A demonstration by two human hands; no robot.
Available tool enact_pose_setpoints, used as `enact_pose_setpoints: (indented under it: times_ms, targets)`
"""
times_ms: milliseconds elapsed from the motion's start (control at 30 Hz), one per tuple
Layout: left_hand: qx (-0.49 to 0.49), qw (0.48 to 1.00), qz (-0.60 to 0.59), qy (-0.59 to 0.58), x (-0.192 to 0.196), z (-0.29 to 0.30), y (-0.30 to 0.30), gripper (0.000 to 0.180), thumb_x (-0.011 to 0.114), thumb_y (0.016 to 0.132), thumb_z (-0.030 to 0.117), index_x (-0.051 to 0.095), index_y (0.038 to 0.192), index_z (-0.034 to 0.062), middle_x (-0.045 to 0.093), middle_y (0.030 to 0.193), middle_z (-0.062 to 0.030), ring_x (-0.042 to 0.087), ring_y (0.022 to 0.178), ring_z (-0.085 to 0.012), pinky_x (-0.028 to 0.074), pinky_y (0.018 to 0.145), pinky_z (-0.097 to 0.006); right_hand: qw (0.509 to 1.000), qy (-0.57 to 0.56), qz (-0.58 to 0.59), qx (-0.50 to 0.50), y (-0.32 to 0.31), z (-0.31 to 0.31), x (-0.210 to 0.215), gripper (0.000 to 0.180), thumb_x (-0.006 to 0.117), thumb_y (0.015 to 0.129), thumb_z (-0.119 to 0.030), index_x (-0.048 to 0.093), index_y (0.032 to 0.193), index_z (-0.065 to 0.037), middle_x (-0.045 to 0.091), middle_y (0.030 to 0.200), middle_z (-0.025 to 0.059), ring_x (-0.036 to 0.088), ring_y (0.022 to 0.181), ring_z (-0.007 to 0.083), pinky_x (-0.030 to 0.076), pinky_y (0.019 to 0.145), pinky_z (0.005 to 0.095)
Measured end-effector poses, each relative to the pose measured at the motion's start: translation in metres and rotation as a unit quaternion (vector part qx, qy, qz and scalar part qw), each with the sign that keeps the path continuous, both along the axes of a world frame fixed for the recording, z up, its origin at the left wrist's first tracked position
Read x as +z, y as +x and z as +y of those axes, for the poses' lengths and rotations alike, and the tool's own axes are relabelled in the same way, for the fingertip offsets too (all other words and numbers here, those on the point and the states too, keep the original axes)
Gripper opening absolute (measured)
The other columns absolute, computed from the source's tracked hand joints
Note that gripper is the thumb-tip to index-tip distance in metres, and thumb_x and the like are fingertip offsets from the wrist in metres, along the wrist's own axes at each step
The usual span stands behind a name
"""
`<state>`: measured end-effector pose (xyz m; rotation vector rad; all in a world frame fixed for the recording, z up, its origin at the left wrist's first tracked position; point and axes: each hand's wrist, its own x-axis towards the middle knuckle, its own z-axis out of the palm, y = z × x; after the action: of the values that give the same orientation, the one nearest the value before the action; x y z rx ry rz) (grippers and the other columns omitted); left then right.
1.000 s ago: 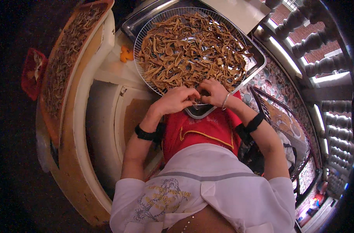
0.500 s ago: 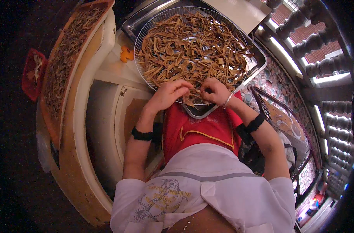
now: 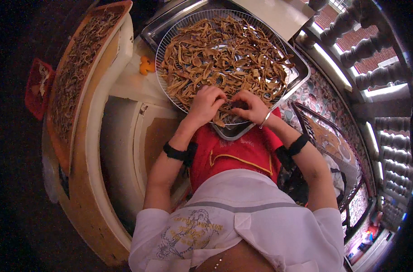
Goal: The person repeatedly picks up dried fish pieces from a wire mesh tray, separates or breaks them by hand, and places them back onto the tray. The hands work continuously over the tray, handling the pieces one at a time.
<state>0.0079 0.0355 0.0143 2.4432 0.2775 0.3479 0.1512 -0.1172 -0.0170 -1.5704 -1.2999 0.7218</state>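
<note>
Thin, curled strips of dried brown food (image 3: pixel 224 54) cover a round wire rack (image 3: pixel 157 68), which rests on a rectangular metal tray (image 3: pixel 301 79). Over the rack's near edge, my left hand (image 3: pixel 206 105) has its fingers bent and pinched together among the strips. Close beside it on the right, my right hand (image 3: pixel 252 108) is also curled, thumb against fingertips. The fingertips nearly meet, and whatever they pinch is too small or hidden to make out. One strip (image 3: pixel 219 122) hangs at the rack's near rim, just below the hands.
To the left, a long orange tray (image 3: pixel 61 145) holds more dried strips, with a red basket (image 3: pixel 38 88) beside it. A small orange object (image 3: pixel 146 65) lies on the pale surface left of the rack. At right stand a balustrade (image 3: pixel 369 52) and a dark-framed chair (image 3: pixel 328 136).
My left hand has moved slightly up and right, further over the strips and nearer the right hand. My right hand has shifted a little, its fingers still curled.
</note>
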Motion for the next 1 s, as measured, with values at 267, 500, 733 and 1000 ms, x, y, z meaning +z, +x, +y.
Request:
enact_pose_setpoints:
  times_ms: [267, 500, 733, 1000]
  targets:
    - [0.135, 0.979, -0.05, -0.147, -0.01, -0.001, -0.003, 0.021, 0.057, 0.082, 0.01, 0.058, 0.102, 0.0019, 0.063, 0.088, -0.0103, 0.061, 0.083, -0.0199, 0.047, 0.072, -0.031, 0.982, 0.077, -0.06, -0.163, -0.005, 0.0, -0.005, 0.026, 0.055, 0.079, -0.006, 0.057, 0.104, -0.005, 0.054, 0.103, 0.0141, 0.052, 0.097, 0.0328, 0.042, 0.084, 0.0387]
    - [0.129, 0.991, -0.015, -0.029, -0.004, 0.0, -0.001, 0.02, 0.062, 0.08, 0.016, 0.062, 0.096, 0.0053, 0.064, 0.089, -0.0106, 0.059, 0.084, -0.0265, 0.046, 0.075, -0.036, 0.948, -0.099, -0.272, -0.131, -0.009, 0.007, -0.01, 0.041, 0.059, 0.07, -0.008, 0.058, 0.11, -0.015, 0.051, 0.121, 0.0104, 0.047, 0.107, 0.0348, 0.04, 0.089, 0.0434]
    - [0.042, 0.999, 0.0, 0.028, -0.015, 0.0, 0.001, 0.017, 0.061, 0.077, 0.017, 0.062, 0.092, 0.0095, 0.061, 0.091, -0.0061, 0.051, 0.087, -0.0285, 0.041, 0.079, -0.04, 0.96, -0.158, -0.205, -0.105, 0.001, 0.004, -0.012, 0.04, 0.06, 0.068, -0.011, 0.058, 0.107, -0.018, 0.051, 0.123, 0.0052, 0.044, 0.111, 0.0327, 0.037, 0.09, 0.0464]
    - [-0.001, 0.995, 0.048, 0.089, -0.013, -0.003, 0.002, 0.018, 0.062, 0.076, 0.018, 0.063, 0.092, 0.0097, 0.06, 0.094, -0.0085, 0.051, 0.092, -0.0299, 0.039, 0.083, -0.042, 0.945, -0.092, -0.289, -0.122, -0.008, 0.003, -0.019, 0.038, 0.059, 0.068, -0.011, 0.059, 0.105, -0.017, 0.051, 0.117, 0.0061, 0.042, 0.113, 0.0325, 0.035, 0.09, 0.0473]
